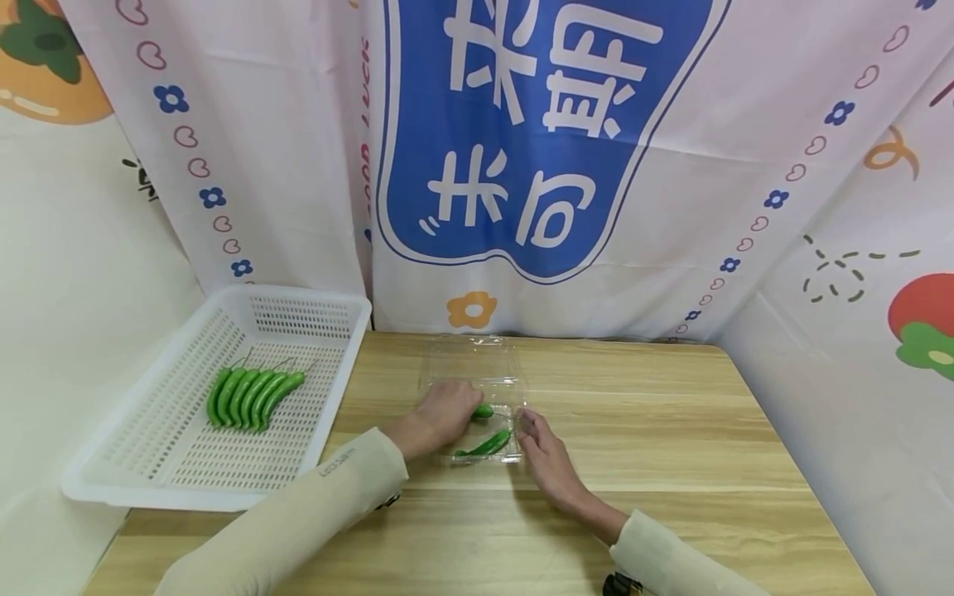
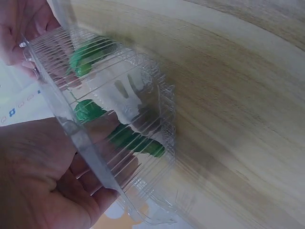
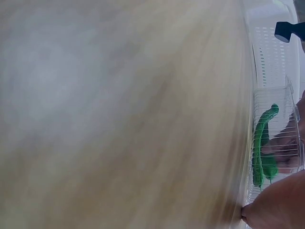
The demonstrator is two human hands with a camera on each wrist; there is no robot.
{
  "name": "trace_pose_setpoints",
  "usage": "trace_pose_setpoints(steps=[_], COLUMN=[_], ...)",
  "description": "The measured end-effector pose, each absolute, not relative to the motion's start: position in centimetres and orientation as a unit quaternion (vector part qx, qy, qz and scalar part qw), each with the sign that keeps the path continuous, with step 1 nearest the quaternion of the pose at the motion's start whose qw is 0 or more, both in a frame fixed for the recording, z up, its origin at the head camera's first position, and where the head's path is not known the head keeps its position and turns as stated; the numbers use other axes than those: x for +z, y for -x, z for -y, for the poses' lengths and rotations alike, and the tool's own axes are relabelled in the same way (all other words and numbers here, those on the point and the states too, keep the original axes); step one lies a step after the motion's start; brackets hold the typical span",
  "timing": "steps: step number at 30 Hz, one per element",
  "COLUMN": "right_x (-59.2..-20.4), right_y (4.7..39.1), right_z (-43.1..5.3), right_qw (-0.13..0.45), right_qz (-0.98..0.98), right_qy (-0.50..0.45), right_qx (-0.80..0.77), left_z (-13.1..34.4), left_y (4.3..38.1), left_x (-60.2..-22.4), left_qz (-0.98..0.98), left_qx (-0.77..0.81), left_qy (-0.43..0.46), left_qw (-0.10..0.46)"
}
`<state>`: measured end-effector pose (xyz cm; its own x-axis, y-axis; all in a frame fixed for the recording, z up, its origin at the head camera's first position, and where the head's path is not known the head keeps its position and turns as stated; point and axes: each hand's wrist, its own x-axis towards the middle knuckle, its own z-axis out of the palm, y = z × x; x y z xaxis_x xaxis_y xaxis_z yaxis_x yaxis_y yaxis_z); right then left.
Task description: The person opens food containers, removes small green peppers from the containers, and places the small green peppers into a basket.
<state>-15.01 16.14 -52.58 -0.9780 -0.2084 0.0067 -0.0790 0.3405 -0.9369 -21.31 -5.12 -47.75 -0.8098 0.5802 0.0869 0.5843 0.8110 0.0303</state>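
Observation:
A hinged clear plastic box (image 1: 514, 451) lies on the table with its lid (image 1: 471, 360) folded back toward the wall. One green chili pepper (image 1: 488, 444) rests along its near side. My left hand (image 1: 447, 411) reaches down inside, and its fingers hold a second green chili pepper (image 2: 128, 138), partly covered by the hand in the head view. At the box's right wall, my right hand (image 1: 547, 459) grips the rim. In the right wrist view, both peppers show through the ribbed side, the nearer pepper (image 3: 259, 143) standing out most.
To the left sits a white perforated basket (image 1: 328, 439) with a row of several green chili peppers (image 1: 249, 399) in it. Wooden tabletop (image 1: 648, 414) surrounds the box. A printed cloth (image 1: 671, 273) hangs along the table's back edge.

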Motion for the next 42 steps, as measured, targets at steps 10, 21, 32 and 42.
trace_pose_setpoints(steps=[10,21,32,42], right_x=[-52.7,-52.6,-52.5,-52.7], right_y=[15.0,15.0,15.0,15.0], right_z=[-16.1,-16.2,-16.1,-16.0], right_qw=[0.055,0.064,0.063,0.059], right_qz=[-0.816,-0.827,-0.823,-0.818], right_qy=[0.091,0.091,0.093,0.092], right_qx=[-0.569,-0.551,-0.557,-0.565], left_z=[5.2,5.6,5.9,6.0], left_y=[20.9,20.3,19.7,19.5], left_x=[-46.7,-45.4,-43.5,-41.8], left_qz=[0.952,0.954,0.958,0.961], left_qx=[-0.056,-0.105,-0.127,-0.108], left_qy=[0.3,0.282,0.256,0.255], left_qw=[0.027,0.02,0.013,0.021])
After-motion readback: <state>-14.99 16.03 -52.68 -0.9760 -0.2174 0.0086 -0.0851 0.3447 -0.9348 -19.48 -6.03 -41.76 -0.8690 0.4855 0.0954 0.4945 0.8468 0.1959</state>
